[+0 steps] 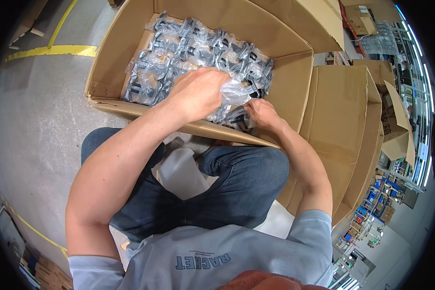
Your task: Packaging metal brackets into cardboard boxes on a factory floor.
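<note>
Over the near right part of an open cardboard box [295, 72], my left hand [200, 92] is closed on the gathered end of a clear plastic bag [235, 93]. A dark part shows at the bag's right side. My right hand [263, 113] is closed at the same bag's lower right edge, its fingertips pinched together. Several dark parts wrapped in clear plastic [191, 50] lie in rows across the box. Their exact kind is hard to make out through the film.
My knees [246, 164] are against the box's near side. Another large cardboard box [336, 116] stands to the right, with an open carton [395, 123] beyond it. Yellow tape [58, 50] marks the floor at the left. Shelves with blue bins [372, 195] stand far right.
</note>
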A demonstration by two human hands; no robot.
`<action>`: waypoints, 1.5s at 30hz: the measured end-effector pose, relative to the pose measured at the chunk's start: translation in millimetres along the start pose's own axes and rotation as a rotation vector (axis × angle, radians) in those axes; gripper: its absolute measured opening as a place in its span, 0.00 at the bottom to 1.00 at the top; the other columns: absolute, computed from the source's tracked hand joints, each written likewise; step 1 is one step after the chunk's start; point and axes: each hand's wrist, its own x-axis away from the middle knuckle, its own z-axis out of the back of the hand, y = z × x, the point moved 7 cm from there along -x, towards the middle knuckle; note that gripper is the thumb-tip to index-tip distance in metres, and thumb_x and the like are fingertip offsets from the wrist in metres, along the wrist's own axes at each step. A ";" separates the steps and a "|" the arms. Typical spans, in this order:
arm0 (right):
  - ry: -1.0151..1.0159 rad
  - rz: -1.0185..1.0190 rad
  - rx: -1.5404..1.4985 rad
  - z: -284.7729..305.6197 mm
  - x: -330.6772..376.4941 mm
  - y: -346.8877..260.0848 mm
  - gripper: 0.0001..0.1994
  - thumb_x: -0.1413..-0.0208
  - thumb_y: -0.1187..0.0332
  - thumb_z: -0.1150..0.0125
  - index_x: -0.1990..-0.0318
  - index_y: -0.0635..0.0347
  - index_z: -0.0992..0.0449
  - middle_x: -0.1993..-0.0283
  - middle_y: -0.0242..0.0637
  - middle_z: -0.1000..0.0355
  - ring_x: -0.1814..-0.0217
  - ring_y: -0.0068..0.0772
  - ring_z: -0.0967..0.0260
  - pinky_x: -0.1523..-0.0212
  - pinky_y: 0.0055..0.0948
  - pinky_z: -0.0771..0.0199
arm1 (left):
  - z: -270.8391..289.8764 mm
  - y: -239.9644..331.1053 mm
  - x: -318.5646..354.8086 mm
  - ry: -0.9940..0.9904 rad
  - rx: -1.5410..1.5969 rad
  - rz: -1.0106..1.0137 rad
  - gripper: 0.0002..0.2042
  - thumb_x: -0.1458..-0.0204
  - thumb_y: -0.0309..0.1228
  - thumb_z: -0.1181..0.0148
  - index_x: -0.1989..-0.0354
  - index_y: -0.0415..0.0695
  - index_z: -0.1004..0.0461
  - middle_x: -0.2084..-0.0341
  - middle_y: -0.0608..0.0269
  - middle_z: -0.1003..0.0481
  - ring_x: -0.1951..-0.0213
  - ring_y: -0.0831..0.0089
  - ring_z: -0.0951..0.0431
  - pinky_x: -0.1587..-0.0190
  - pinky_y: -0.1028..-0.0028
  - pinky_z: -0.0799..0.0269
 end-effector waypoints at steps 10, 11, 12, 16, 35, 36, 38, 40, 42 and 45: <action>-0.261 -0.377 -0.301 66.8 48.1 -15.8 0.06 0.44 0.70 0.44 0.66 0.63 0.25 0.70 0.40 0.25 0.69 0.42 0.30 0.64 0.37 0.29 | 2.0 -1.9 4.1 -0.030 0.005 0.004 0.10 0.55 0.20 0.53 0.66 0.34 0.26 0.62 0.45 0.22 0.61 0.46 0.21 0.54 0.54 0.26; -0.258 -0.378 -0.299 71.1 50.2 -18.2 0.06 0.44 0.70 0.44 0.66 0.63 0.25 0.70 0.40 0.25 0.69 0.42 0.30 0.64 0.37 0.29 | 2.3 -1.5 4.2 -0.029 0.005 0.000 0.10 0.55 0.20 0.53 0.66 0.34 0.26 0.62 0.45 0.22 0.61 0.46 0.21 0.54 0.54 0.26; -0.255 -0.368 -0.257 75.3 52.3 -20.8 0.06 0.44 0.70 0.44 0.66 0.63 0.25 0.70 0.39 0.25 0.69 0.41 0.30 0.64 0.37 0.30 | 1.9 -1.2 4.3 -0.036 0.004 -0.003 0.11 0.55 0.20 0.54 0.65 0.33 0.26 0.62 0.45 0.22 0.61 0.46 0.22 0.54 0.55 0.26; -0.246 -0.339 -0.132 90.7 58.5 -29.7 0.06 0.43 0.71 0.44 0.65 0.63 0.24 0.71 0.39 0.25 0.70 0.38 0.30 0.65 0.34 0.30 | 0.1 -0.9 4.3 -0.058 0.001 -0.017 0.14 0.56 0.19 0.55 0.62 0.30 0.27 0.63 0.43 0.23 0.61 0.44 0.24 0.54 0.55 0.28; 0.076 -0.088 -0.661 154.7 36.8 -143.0 0.03 0.41 0.72 0.43 0.65 0.60 0.27 0.70 0.26 0.32 0.69 0.19 0.40 0.66 0.20 0.36 | -11.7 18.1 1.8 0.229 0.644 -0.379 0.10 0.52 0.24 0.50 0.64 0.33 0.25 0.64 0.48 0.21 0.63 0.52 0.21 0.56 0.60 0.25; 0.118 -0.028 -0.792 152.1 27.6 -153.8 0.03 0.40 0.72 0.44 0.65 0.60 0.26 0.69 0.26 0.31 0.69 0.18 0.39 0.66 0.19 0.37 | -6.6 22.1 1.7 0.226 0.644 -0.384 0.10 0.52 0.24 0.50 0.64 0.33 0.25 0.64 0.48 0.21 0.63 0.52 0.21 0.56 0.60 0.25; 0.157 0.039 -0.927 149.9 9.5 -167.1 0.03 0.40 0.72 0.44 0.65 0.59 0.26 0.68 0.26 0.31 0.68 0.17 0.39 0.66 0.17 0.37 | -5.0 18.6 -0.6 0.022 0.757 -0.194 0.11 0.51 0.26 0.49 0.63 0.32 0.25 0.65 0.48 0.21 0.64 0.54 0.22 0.57 0.61 0.26; 0.119 -0.015 -0.954 147.3 -8.2 -172.1 0.04 0.39 0.71 0.45 0.63 0.59 0.24 0.68 0.27 0.29 0.68 0.17 0.37 0.66 0.17 0.36 | -6.2 10.5 3.1 -0.175 0.858 0.012 0.13 0.49 0.29 0.49 0.62 0.32 0.24 0.66 0.48 0.21 0.65 0.56 0.23 0.59 0.62 0.27; 0.139 -0.071 -0.942 143.7 -25.1 -160.3 0.05 0.39 0.70 0.45 0.63 0.60 0.24 0.68 0.28 0.28 0.68 0.18 0.36 0.66 0.18 0.35 | 10.0 -3.5 3.1 -0.085 0.770 -0.002 0.13 0.48 0.29 0.49 0.61 0.34 0.24 0.66 0.51 0.22 0.64 0.60 0.24 0.59 0.65 0.28; 0.242 -0.283 -0.884 129.8 -44.6 -107.0 0.08 0.39 0.67 0.45 0.63 0.61 0.23 0.69 0.30 0.27 0.67 0.20 0.33 0.66 0.21 0.33 | 38.2 -21.5 -2.4 0.138 0.518 -0.080 0.13 0.43 0.32 0.51 0.58 0.38 0.25 0.66 0.61 0.23 0.63 0.71 0.27 0.58 0.72 0.31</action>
